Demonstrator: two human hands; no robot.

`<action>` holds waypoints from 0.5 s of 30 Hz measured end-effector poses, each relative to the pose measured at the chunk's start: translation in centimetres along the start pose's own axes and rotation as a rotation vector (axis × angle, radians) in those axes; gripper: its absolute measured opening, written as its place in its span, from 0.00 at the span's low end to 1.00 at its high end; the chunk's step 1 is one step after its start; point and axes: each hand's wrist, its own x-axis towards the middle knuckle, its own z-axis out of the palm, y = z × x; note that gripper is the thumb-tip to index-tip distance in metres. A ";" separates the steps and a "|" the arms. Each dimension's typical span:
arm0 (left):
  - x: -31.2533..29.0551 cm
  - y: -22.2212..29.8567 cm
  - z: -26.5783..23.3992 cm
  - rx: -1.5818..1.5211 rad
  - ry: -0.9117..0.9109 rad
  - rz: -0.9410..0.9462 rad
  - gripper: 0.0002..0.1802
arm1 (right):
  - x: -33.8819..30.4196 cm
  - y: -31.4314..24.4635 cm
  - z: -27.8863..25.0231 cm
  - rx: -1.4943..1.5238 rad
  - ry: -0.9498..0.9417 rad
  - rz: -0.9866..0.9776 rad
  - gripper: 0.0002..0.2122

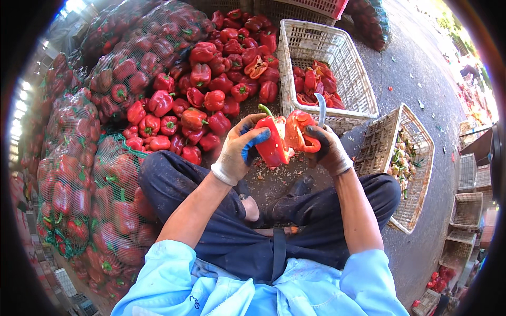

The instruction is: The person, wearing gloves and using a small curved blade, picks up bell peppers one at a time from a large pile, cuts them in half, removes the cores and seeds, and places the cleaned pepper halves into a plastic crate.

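Observation:
A red bell pepper is split open in front of me, its pale core and seeds showing between the parts. My left hand (234,151), in a dirty white glove with blue fingertips, is closed around the left pepper half (271,142), which carries the green stem. The right pepper half (298,128) is gripped by my right hand (333,152), gloved with dark fingers. From that same hand a curved knife blade (321,107) points up and away; its handle is hidden in the palm. The halves are close together, and I cannot tell whether they still touch.
A heap of red peppers (211,100) lies ahead and left, beside filled mesh sacks (124,205). Ahead, a white crate (363,87) holds cut red pieces. To the right, another crate (428,158) contains pale cores and stems. My bent legs (184,184) frame the seed-strewn ground.

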 end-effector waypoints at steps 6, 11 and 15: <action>-0.4 0.0 -0.5 -0.338 -0.143 -0.103 0.26 | -0.9 -0.6 -1.3 0.216 0.028 0.207 0.22; 0.1 0.2 -1.0 -0.425 -0.264 -0.137 0.27 | 0.3 -4.5 -0.9 -0.142 -0.047 -0.006 0.26; -0.5 1.1 -0.8 0.259 -0.347 0.138 0.28 | 1.9 -5.2 -3.5 -0.289 -0.197 -0.109 0.24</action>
